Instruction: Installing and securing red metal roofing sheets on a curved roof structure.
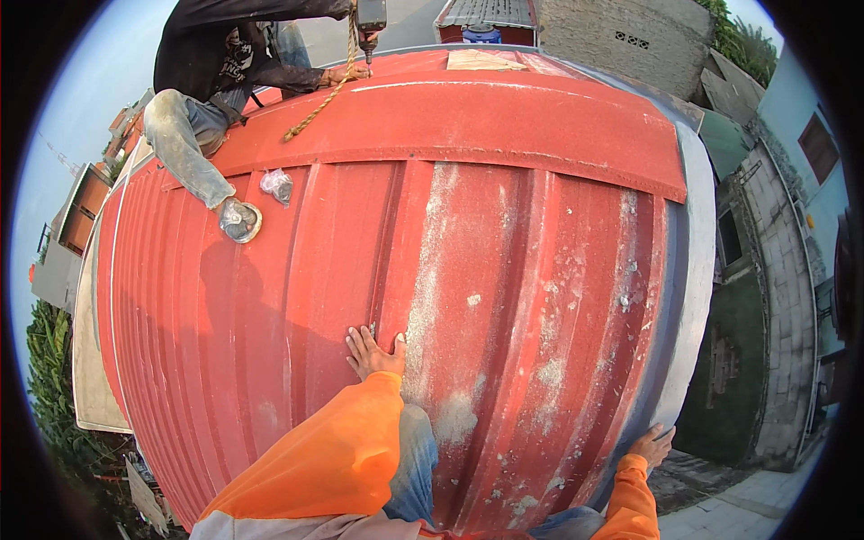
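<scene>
My left hand [373,353] lies on the red corrugated metal roof [342,243], fingers spread, beside a raised rib. My right hand [650,445] grips the pale grey edge strip [688,315] along the roof's right side. Across the upper part runs a red ridge cap [504,121]. A co-worker [207,72] perches at the upper left with a power drill [369,22] held upright, another hand [335,77] at its tip on the cap. A yellow rope [319,112] hangs over the cap. A small plastic bag [276,185] rests near the co-worker's sandal [239,221].
The roof drops away at the right to a narrow gap with weathered block walls [774,297] and a light blue building [796,126]. Trees [49,378] and rooftops lie beyond the left edge. A rough grey wall [621,36] and a blue barrel [481,34] stand behind the ridge.
</scene>
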Demonstrator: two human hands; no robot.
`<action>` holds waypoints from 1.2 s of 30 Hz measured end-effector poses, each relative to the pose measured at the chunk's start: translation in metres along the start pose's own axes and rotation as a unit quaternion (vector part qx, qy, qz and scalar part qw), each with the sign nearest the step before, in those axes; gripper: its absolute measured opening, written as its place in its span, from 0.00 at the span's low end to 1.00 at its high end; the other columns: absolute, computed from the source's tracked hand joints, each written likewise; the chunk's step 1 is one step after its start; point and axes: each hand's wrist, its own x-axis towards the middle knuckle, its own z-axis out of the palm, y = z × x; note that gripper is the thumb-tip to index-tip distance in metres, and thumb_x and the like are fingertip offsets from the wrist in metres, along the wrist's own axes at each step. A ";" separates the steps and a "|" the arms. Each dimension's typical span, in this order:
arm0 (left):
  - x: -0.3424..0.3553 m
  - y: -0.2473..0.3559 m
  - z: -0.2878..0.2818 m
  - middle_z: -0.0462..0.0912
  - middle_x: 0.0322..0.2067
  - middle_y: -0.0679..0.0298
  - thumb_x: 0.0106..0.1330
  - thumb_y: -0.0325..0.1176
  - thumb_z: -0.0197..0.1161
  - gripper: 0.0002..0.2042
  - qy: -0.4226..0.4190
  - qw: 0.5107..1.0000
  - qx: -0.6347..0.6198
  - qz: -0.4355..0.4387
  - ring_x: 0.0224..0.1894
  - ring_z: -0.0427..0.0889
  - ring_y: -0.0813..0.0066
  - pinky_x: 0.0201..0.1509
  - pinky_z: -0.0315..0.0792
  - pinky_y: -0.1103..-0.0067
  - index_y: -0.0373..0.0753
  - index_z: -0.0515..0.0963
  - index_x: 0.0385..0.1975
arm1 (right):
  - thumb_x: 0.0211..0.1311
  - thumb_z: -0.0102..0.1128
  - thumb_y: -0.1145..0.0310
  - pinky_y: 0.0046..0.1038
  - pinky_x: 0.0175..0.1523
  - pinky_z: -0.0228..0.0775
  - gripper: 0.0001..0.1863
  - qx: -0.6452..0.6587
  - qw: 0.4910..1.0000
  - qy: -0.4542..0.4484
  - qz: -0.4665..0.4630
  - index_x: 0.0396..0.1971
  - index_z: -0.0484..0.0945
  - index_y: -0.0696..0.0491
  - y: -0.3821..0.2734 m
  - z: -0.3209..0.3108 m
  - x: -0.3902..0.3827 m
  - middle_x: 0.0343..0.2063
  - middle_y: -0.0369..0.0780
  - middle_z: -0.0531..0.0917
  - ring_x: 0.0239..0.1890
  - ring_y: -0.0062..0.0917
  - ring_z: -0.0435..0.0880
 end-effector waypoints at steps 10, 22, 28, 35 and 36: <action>-0.002 0.004 -0.001 0.49 0.72 0.54 0.59 0.60 0.58 0.43 -0.019 1.000 0.013 -0.003 0.74 0.46 0.57 0.73 0.48 0.53 0.38 0.56 0.69 | 0.68 0.40 0.42 0.48 0.59 0.62 0.32 0.000 1.000 0.017 -0.010 0.64 0.64 0.48 0.006 0.003 0.001 0.55 0.48 0.74 0.57 0.45 0.72; 0.009 -0.021 0.024 0.51 0.72 0.55 0.62 0.63 0.54 0.42 0.009 0.998 0.040 0.046 0.73 0.50 0.57 0.73 0.49 0.59 0.39 0.58 0.69 | 0.66 0.44 0.44 0.45 0.60 0.60 0.32 0.066 0.997 0.014 0.044 0.60 0.69 0.52 -0.006 0.000 0.000 0.54 0.51 0.75 0.56 0.45 0.72; 0.009 -0.026 0.032 0.54 0.70 0.49 0.63 0.65 0.51 0.42 0.027 0.996 0.018 0.080 0.72 0.53 0.52 0.73 0.51 0.59 0.36 0.59 0.68 | 0.68 0.39 0.47 0.45 0.61 0.60 0.31 0.041 0.998 -0.001 0.037 0.61 0.67 0.53 -0.010 -0.008 0.001 0.54 0.51 0.75 0.56 0.46 0.72; 0.006 -0.034 0.031 0.54 0.67 0.38 0.65 0.62 0.52 0.42 0.029 0.990 -0.039 0.132 0.71 0.52 0.45 0.72 0.52 0.56 0.28 0.58 0.65 | 0.70 0.34 0.47 0.46 0.63 0.56 0.33 0.054 0.998 -0.030 0.000 0.63 0.64 0.56 -0.007 -0.010 0.000 0.58 0.52 0.71 0.59 0.48 0.68; 0.006 -0.030 0.032 0.53 0.67 0.37 0.66 0.61 0.52 0.42 0.030 0.989 -0.062 0.130 0.71 0.52 0.45 0.72 0.52 0.56 0.27 0.57 0.65 | 0.70 0.33 0.46 0.46 0.64 0.55 0.33 0.070 0.997 -0.030 -0.005 0.63 0.63 0.57 -0.008 -0.011 0.000 0.58 0.52 0.70 0.60 0.48 0.67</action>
